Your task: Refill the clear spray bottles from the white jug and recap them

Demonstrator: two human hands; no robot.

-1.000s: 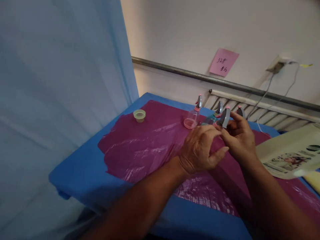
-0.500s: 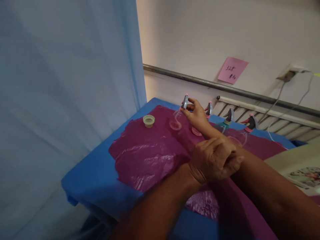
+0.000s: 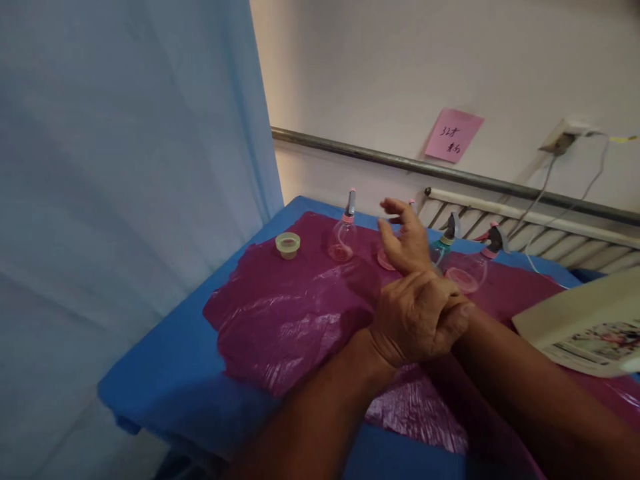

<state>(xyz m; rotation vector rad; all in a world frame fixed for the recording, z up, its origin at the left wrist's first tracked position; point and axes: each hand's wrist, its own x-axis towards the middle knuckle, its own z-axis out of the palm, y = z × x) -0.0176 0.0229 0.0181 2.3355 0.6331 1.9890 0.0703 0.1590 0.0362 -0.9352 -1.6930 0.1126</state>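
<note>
My left hand [image 3: 420, 317] is closed round my right wrist, its fingers wrapped over the top. Beyond it, my right hand [image 3: 406, 240] hangs over the table with fingers apart and slightly curled, holding nothing. To its left stands a clear spray bottle [image 3: 343, 237] with a grey trigger head, a pink collar and a little pink liquid at the bottom. A second pink spray bottle [image 3: 385, 259] is mostly hidden behind my right hand. Further right are a teal spray bottle [image 3: 440, 252] and another clear one with a pink collar [image 3: 473, 270].
A small pale-green cup [image 3: 288, 245] stands on purple plastic sheeting [image 3: 300, 320] over a blue table [image 3: 165, 373]. At right lies a cream jug [image 3: 575, 320] with a picture label. Behind are a metal rail [image 3: 350, 152], a radiator [image 3: 530, 220] and cables. A blue curtain [image 3: 125, 167] hangs left.
My right hand has come away from the left spray bottle's trigger head and drawn back to the right. My left hand stays round the wrist. The view has shifted slightly, showing more of the jug.
</note>
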